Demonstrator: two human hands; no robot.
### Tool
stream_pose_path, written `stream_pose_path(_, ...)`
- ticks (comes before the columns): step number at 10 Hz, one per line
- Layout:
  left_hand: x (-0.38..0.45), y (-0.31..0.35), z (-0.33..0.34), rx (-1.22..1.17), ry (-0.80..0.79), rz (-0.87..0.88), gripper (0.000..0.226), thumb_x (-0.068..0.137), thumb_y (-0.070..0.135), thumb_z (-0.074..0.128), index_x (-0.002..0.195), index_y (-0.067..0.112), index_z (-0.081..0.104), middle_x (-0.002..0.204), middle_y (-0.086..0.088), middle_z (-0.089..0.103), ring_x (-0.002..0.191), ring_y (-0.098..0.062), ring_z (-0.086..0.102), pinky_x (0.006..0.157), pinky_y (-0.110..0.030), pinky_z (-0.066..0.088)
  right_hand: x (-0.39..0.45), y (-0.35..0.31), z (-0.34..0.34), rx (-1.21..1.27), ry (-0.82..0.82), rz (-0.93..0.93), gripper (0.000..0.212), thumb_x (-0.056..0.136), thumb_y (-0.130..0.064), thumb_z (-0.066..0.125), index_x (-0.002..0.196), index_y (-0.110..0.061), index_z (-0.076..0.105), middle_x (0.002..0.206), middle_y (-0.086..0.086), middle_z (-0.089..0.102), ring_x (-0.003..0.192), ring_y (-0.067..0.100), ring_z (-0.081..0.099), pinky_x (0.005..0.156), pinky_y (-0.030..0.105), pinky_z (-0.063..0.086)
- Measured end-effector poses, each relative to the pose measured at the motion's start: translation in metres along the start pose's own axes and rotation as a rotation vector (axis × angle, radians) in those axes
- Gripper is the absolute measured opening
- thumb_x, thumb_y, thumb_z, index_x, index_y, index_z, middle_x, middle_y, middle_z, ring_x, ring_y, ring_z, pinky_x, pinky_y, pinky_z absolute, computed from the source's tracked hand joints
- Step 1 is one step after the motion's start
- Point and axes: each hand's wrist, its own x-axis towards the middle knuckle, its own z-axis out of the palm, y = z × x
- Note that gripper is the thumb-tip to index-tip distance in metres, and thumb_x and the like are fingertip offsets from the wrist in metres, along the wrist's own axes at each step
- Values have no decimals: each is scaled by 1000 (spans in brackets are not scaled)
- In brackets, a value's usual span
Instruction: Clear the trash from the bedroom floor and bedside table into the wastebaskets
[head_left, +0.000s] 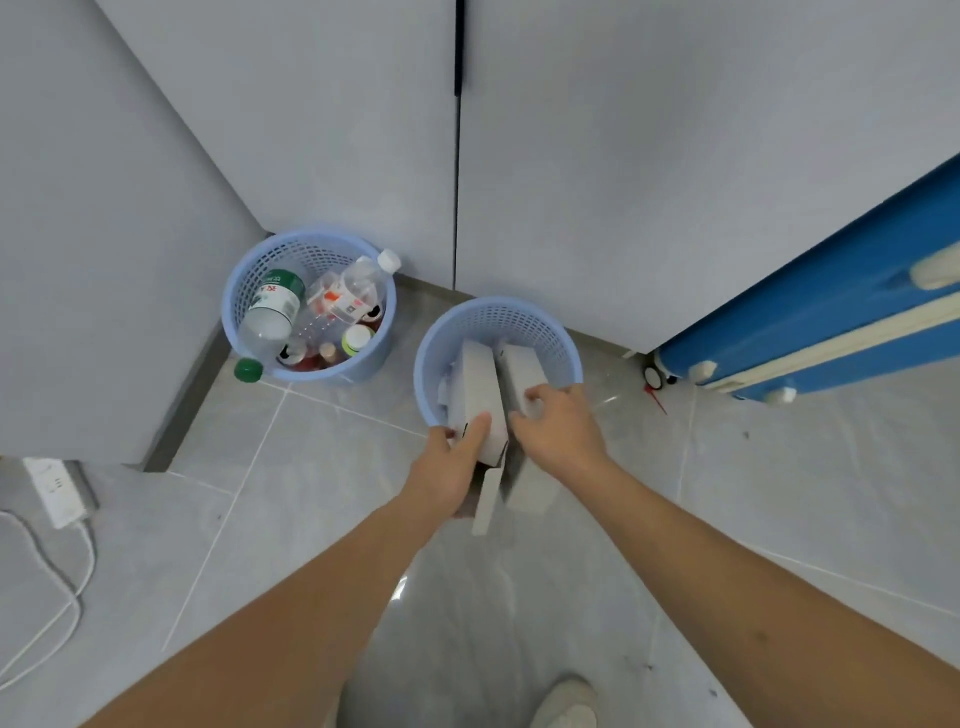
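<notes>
Your left hand grips one white box and your right hand closes on a second white box — both tilted over the near wastebasket rim. The far wastebasket — beside the wall — holds bottles.

two wastebaskets side by side on the floor by the cabinet doors: left wastebasket in the corner, right wastebasket nearer. bottles piled inside the left one, a bottle cap on the floor just left of it. boxes leaning in the right one, over its near rim. suitcase far right. power strip far left.
</notes>
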Motion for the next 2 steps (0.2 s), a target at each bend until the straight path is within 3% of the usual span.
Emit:
stream_pose_path(1, -22, 12, 0, -28, -4, -22, 85, 68, 87, 59, 133, 33, 52, 129, -1, 63, 113, -24, 63, 96, -45, 53, -16, -4, -15, 38, 15, -6, 56, 96, -52, 50, 145, -26, 51, 145, 5, 42, 135, 30, 43, 107, 46, 45)
stream_pose_path(2, -53, 25, -12, 65, 122, 36, 57, 90, 63, 56, 132, 25, 54, 127, -4, 59, 110, -24, 58, 92, -41, 44, -44, -8, -38, 33, 98, -65, 51, 97, -45, 53, 145, -26, 49, 144, 1, 44, 131, 24, 44, 101, 43, 49)
